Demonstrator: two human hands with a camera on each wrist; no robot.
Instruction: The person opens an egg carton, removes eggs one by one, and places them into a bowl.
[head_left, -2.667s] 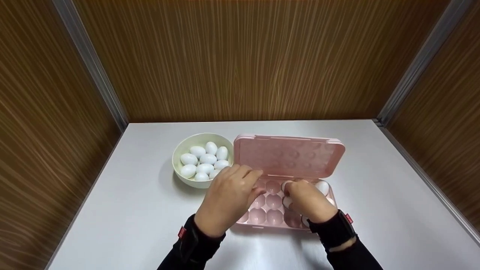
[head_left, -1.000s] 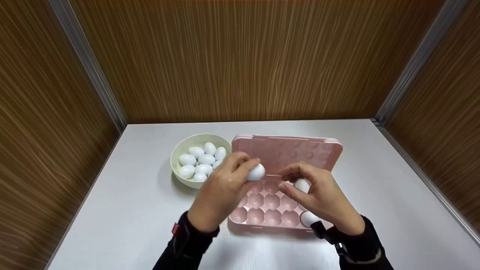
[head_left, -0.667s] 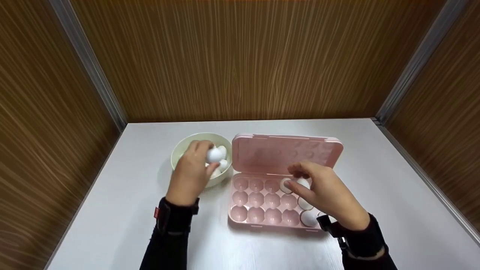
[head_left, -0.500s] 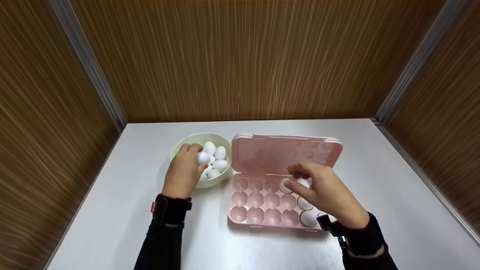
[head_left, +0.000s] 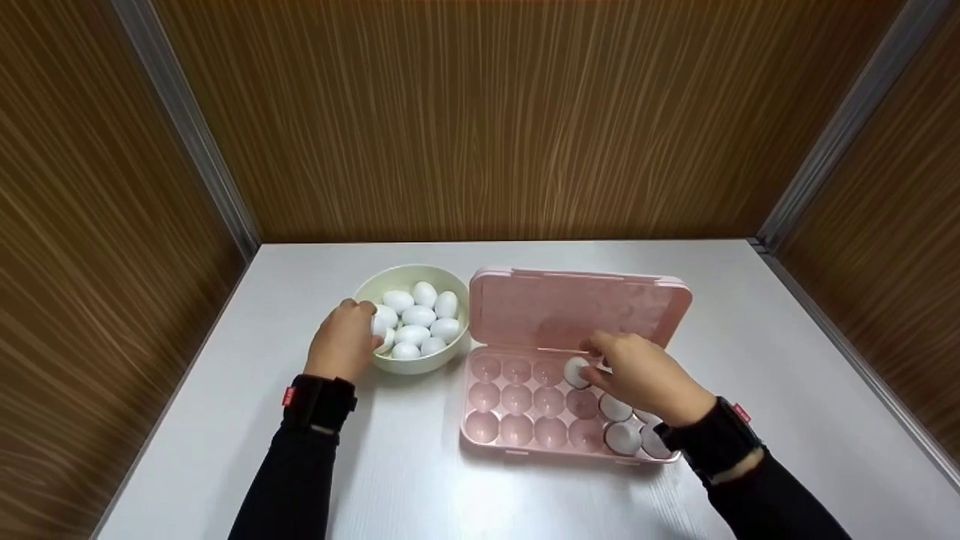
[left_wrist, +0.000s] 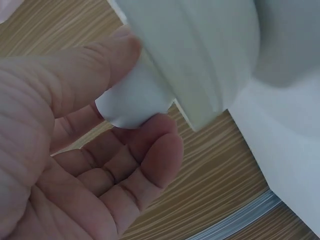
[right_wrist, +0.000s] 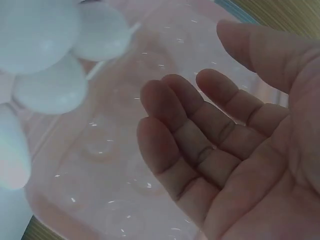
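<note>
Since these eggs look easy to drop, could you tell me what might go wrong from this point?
1. The left hand pinches an egg right at the bowl rim; it could knock the rim and slip.
2. The right hand hangs over the egg box, close to an egg in the back row; a careless pull back might nudge it out of its cup.

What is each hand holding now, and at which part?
The left hand pinches a white egg by its sides at the bowl rim. The right hand is open, holding nothing.
</note>
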